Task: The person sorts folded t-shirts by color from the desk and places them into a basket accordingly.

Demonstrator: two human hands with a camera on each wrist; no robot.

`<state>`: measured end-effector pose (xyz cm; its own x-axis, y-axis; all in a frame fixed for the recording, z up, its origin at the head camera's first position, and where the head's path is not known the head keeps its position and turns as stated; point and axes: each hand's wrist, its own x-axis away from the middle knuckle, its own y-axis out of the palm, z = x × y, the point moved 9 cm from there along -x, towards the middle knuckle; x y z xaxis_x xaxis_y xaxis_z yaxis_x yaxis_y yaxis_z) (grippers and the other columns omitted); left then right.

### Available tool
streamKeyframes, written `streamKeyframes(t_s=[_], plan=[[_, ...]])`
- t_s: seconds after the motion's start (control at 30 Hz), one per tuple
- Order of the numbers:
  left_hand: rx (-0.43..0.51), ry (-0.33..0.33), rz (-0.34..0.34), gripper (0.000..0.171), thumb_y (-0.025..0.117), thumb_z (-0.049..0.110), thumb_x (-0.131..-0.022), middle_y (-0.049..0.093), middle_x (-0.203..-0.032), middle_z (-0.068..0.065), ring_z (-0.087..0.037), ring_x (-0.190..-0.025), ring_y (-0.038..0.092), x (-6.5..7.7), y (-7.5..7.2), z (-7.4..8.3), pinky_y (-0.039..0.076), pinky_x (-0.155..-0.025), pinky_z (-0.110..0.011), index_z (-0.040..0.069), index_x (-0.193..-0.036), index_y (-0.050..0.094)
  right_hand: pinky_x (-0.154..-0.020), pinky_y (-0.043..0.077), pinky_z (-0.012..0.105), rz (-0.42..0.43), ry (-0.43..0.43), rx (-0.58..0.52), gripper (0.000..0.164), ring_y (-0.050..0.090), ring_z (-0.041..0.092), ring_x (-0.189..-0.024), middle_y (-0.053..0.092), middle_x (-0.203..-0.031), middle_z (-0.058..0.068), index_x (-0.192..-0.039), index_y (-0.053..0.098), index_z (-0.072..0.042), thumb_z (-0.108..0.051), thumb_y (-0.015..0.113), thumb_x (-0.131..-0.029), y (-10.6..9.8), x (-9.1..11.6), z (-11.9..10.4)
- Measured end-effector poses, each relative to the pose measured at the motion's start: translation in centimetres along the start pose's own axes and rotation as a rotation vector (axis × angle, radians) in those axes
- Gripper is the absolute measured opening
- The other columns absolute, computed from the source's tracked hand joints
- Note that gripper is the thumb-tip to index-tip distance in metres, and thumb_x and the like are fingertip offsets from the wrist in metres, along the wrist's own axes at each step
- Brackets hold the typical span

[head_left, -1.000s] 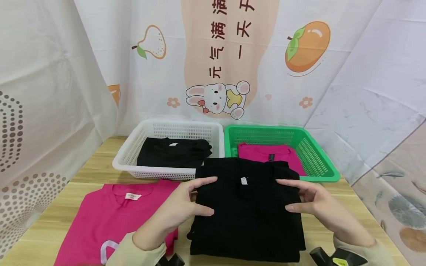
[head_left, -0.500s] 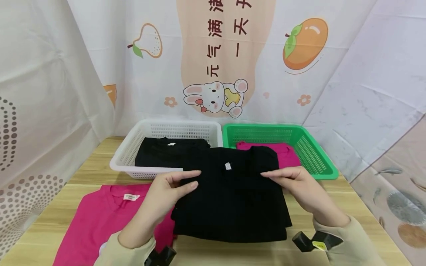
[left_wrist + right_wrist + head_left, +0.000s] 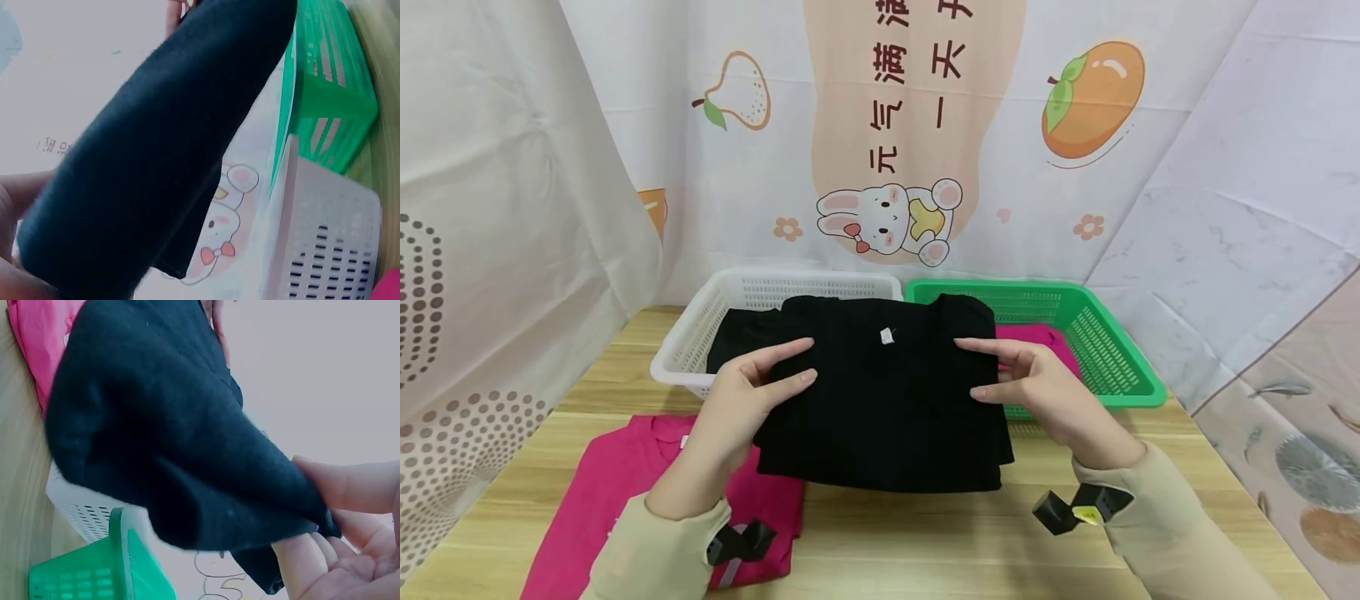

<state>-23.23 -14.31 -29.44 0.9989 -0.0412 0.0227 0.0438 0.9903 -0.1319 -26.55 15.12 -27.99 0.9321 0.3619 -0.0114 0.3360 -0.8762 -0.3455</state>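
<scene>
A folded black T-shirt (image 3: 880, 408) with a small white neck label hangs in the air above the table, in front of the baskets. My left hand (image 3: 747, 390) grips its left side, thumb and forefinger over the front. On the opposite side my right hand (image 3: 1047, 388) pinches the shirt's edge, and the right wrist view shows the thumb and fingers (image 3: 353, 487) on either face of the cloth. Behind the garment, part of another black garment (image 3: 730, 333) lies in the white basket (image 3: 681, 354). A pink garment (image 3: 1037, 335) is partly visible in the green basket (image 3: 1120, 354).
A pink T-shirt (image 3: 602, 492) lies on the wooden table (image 3: 910, 550) at the left, partly covered by my left forearm. Both baskets stand side by side at the table's back edge, before a printed curtain (image 3: 1030, 208).
Both hands have lifted the folded black T-shirt from the table's front and carried it forward and left. It now overlaps both baskets in the head view.
</scene>
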Motion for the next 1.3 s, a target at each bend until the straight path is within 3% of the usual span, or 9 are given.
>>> streamKeyframes(t_s=[0.17,0.3,0.4,0.47,0.53,0.77,0.93,1.1,1.3], plan=[[-0.147,0.031,0.003,0.056,0.069,0.016,-0.092,0.047,-0.148,-0.003,-0.017,-0.121,0.054,-0.7,-1.0,0.4,0.051,-0.089,-0.019,0.023,-0.145,0.052,-0.058,0.036,0.027,-0.027,0.032,-0.006,0.061,0.022,0.013,-0.055,0.016,-0.063,-0.005,-0.143,0.053,-0.008,-0.003,0.071,-0.085,-0.1,-1.5,-0.3],[-0.219,0.043,0.043,0.055,0.069,0.016,-0.092,0.052,-0.145,-0.005,-0.02,-0.117,0.058,-1.2,-1.7,0.9,0.052,-0.086,-0.018,0.025,-0.144,0.054,-0.07,0.044,0.022,-0.047,0.05,-0.032,0.053,0.037,0.007,-0.061,0.038,-0.071,-0.006,-0.144,0.052,-0.009,-0.009,0.065,-0.093,-0.3,-2.6,-0.8],[-0.252,0.07,0.1,0.048,0.07,0.016,-0.092,0.06,-0.136,-0.009,-0.016,-0.116,0.056,-1.7,-2.4,1.4,0.051,-0.087,-0.02,0.022,-0.139,0.059,-0.084,0.051,0.02,-0.066,0.052,-0.079,0.048,0.06,0.001,-0.082,0.058,-0.114,0.004,-0.145,0.05,-0.006,-0.01,0.06,-0.098,-0.2,-3.6,-1.3],[-0.262,0.091,0.148,0.044,0.07,0.016,-0.092,0.06,-0.136,-0.009,-0.013,-0.119,0.05,-2.1,-2.9,1.8,0.047,-0.091,-0.021,0.018,-0.135,0.063,-0.087,0.055,0.023,-0.072,0.058,-0.123,0.047,0.067,0.004,-0.088,0.057,-0.132,0.012,-0.145,0.049,-0.004,-0.008,0.057,-0.099,0.1,-4.5,-1.5],[-0.267,0.104,0.198,0.041,0.07,0.015,-0.092,0.057,-0.139,-0.008,-0.011,-0.121,0.042,-2.5,-3.5,2.0,0.043,-0.092,-0.02,0.015,-0.132,0.065,-0.087,0.057,0.026,-0.064,0.065,-0.152,0.046,0.07,0.005,-0.095,0.046,-0.148,0.014,-0.145,0.048,-0.003,-0.005,0.055,-0.099,0.1,-5.4,-1.8],[-0.191,0.099,0.267,0.04,0.07,0.012,-0.092,0.051,-0.146,-0.006,-0.009,-0.104,0.044,-4.3,-4.6,1.8,0.047,-0.073,-0.012,0.011,-0.132,0.065,-0.084,0.058,0.026,0.03,0.071,-0.13,0.038,0.07,0.006,-0.09,0.059,-0.134,0.015,-0.136,0.058,0.0,-0.004,0.055,-0.099,-0.1,-8.1,-2.3],[-0.177,0.116,0.287,0.039,0.069,0.011,-0.092,0.046,-0.151,-0.005,-0.011,-0.113,0.038,-5.3,-5.3,2.0,0.044,-0.076,-0.012,0.01,-0.131,0.065,-0.081,0.057,0.023,0.102,0.066,-0.067,0.03,0.068,0.006,-0.088,0.063,-0.128,0.015,-0.127,0.065,0.003,-0.005,0.054,-0.099,-0.4,-9.9,-2.5],[-0.193,0.12,0.316,0.039,0.07,0.012,-0.092,0.047,-0.151,-0.004,-0.015,-0.134,0.04,-6.7,-6.3,2.8,0.047,-0.093,-0.023,0.01,-0.131,0.065,-0.08,0.057,0.02,0.118,0.059,-0.083,0.031,0.067,0.004,-0.087,0.06,-0.133,0.015,-0.128,0.064,0.003,-0.005,0.054,-0.1,-0.1,-11.4,-2.8],[-0.236,0.146,0.329,0.039,0.07,0.01,-0.091,0.05,-0.149,-0.007,-0.018,-0.14,0.038,-8.4,-7.3,3.6,0.041,-0.111,-0.04,0.009,-0.13,0.066,-0.082,0.056,0.021,0.12,0.061,-0.153,0.033,0.066,0.004,-0.087,0.06,-0.13,0.012,-0.131,0.062,0.003,-0.006,0.054,-0.1,0.5,-13.1,-2.7]])
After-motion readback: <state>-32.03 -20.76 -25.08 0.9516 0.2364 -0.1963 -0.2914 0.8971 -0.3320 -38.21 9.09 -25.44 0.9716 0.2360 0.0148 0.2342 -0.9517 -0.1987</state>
